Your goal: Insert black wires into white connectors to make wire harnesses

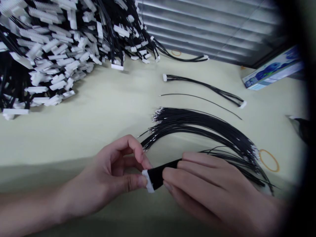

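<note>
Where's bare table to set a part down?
Biggest patch: the table between the connector pile, the left hand and the loose wire bundle. Smaller: at right, between the box and the nearer rubber band. Crowded: upper left, under the pile, and just beyond the right hand, where the bundle lies.

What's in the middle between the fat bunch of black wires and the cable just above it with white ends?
One thin black wire lies between the bunch and the cable, apart from both, as the head view shows.
</note>
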Action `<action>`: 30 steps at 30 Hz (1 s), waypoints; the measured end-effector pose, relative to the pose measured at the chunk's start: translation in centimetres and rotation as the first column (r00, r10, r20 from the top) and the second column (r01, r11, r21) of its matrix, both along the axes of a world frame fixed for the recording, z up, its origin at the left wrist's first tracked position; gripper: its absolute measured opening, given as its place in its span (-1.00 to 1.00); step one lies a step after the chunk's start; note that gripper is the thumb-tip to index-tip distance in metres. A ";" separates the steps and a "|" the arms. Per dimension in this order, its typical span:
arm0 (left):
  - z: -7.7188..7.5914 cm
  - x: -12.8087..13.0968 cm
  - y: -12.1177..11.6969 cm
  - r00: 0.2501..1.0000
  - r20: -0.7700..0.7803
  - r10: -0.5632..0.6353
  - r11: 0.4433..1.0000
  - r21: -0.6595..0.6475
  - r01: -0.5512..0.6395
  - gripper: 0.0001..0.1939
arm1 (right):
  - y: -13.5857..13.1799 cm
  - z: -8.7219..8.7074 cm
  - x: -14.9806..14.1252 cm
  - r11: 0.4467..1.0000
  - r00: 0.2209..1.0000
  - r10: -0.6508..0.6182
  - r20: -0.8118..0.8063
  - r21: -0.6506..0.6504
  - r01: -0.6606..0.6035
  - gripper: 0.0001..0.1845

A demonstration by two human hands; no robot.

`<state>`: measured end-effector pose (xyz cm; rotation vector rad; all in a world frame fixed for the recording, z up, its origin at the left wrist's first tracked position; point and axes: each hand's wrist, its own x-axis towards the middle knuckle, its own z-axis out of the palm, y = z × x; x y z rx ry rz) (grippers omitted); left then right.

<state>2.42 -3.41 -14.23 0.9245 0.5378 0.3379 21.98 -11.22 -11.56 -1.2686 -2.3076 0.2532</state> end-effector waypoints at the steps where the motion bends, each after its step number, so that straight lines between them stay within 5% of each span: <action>1: 0.1 0.0 0.0 1.000 -0.001 -0.001 1.000 -0.003 0.001 -0.80 | 0.0 0.0 -0.1 1.000 1.000 0.002 0.004 0.002 -0.002 -0.74; 7: 0.2 0.0 0.0 1.000 -0.001 -0.007 0.999 -0.043 0.007 -0.79 | -0.3 0.1 0.1 1.000 0.997 0.011 0.076 0.003 -0.011 -0.85; 14: 0.3 0.0 0.1 1.000 -0.009 -0.005 0.998 -0.061 0.005 -0.79 | -0.4 0.6 0.5 0.994 0.978 0.069 0.197 0.071 -0.085 -0.73; 30: 0.2 -0.2 0.1 0.999 -0.033 -0.014 1.000 -0.024 0.013 -0.79 | 0.2 0.2 0.0 0.978 0.997 0.066 0.041 0.193 -0.073 -0.62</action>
